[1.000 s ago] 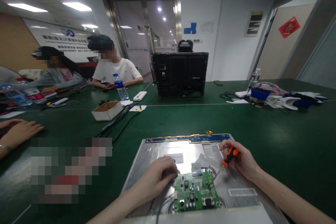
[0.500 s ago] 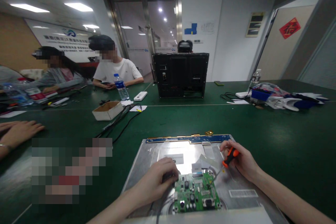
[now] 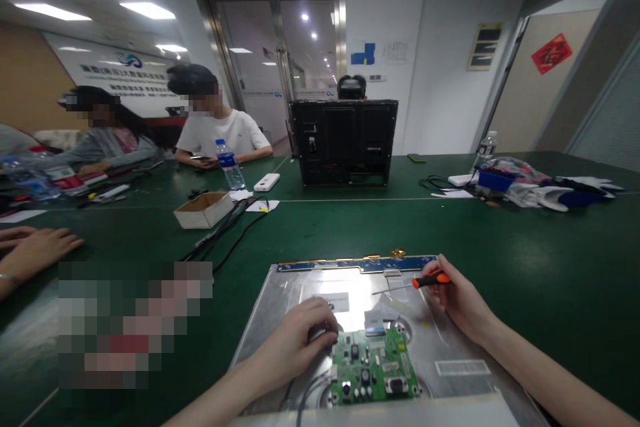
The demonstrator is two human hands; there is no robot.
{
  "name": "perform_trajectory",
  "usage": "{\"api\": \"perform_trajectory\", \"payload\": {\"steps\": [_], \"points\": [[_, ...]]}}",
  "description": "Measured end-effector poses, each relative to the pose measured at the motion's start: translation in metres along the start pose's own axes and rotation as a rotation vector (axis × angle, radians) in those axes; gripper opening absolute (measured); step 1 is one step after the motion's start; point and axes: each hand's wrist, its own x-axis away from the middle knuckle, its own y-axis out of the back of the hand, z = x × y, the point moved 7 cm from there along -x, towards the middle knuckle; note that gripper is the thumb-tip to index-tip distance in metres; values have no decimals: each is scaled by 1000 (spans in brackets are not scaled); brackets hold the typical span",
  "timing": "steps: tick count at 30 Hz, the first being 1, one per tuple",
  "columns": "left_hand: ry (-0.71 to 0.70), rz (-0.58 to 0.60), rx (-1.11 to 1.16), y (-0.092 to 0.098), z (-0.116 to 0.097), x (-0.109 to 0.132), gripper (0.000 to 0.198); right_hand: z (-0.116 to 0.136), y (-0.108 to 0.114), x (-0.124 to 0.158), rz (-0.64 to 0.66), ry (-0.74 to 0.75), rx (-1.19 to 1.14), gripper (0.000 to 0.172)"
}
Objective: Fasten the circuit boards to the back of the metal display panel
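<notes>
My right hand grips a screwdriver by its orange and black handle. Its thin shaft points left, above the silver metal back of a display panel. A green circuit board lies on the panel's near part. At the board's upper left corner rests my left hand, fingers curled and thumb against the edge; what is between them is hidden. Dark cables run beside the board's left side. Along the panel's far edge is a blue circuit strip, with a flat ribbon cable near its right end.
An open cardboard box and black cables lie to the left. Farther back stand a water bottle and a black monitor casing. Bagged items sit at right. Another person's hand rests at far left.
The screwdriver has swung up from pointing down at the board's upper right corner to lying nearly level, tip leftward. My left hand has stayed at the board's corner.
</notes>
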Motion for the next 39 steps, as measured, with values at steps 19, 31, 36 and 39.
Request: {"api": "perform_trajectory", "payload": {"steps": [19,31,36,39], "points": [[146,152,103,-3,12,-12,7,47,-120,8,218,326,321,35],[124,114,119,-2,10,-6,7,37,-165,21,413,894,602,56],[98,108,123,-2,9,-6,8,38,-169,29,463,946,623,53],[91,95,117,-1,8,-6,8,39,-170,32,473,947,601,53]]}}
